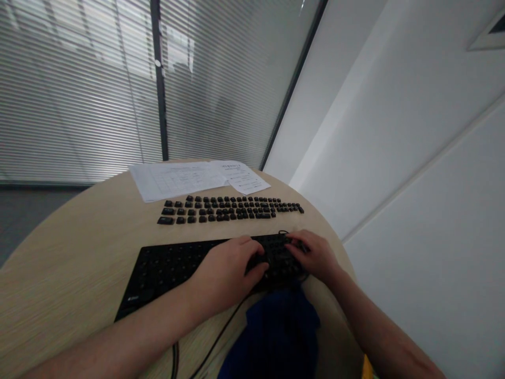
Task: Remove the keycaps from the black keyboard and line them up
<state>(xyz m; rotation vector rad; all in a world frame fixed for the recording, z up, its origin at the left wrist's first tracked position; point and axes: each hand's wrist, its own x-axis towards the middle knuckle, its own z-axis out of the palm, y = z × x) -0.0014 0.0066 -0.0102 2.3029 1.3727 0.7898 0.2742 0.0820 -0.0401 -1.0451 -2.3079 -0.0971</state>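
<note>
We see a flat black plastic keyboard (169, 268) lying on a round pale wood-grain table (87, 242), slightly askew, within easy reach of both hands. Our left hand (232, 263) arches over its middle, thumb and forefinger bent and slightly apart, perhaps to reach single keys; we cannot tell whether they grip one. Our right hand (313, 252) bends over the right end, fingers curled and thumb near them, perhaps steadying it; their grip is hidden too. Beyond it, small loose black keycaps (218, 211) stand in spaced rows, probably to preserve their order. White printed paper sheets (189, 178) lie behind these, presumably kept visible yet out of the way.
</note>
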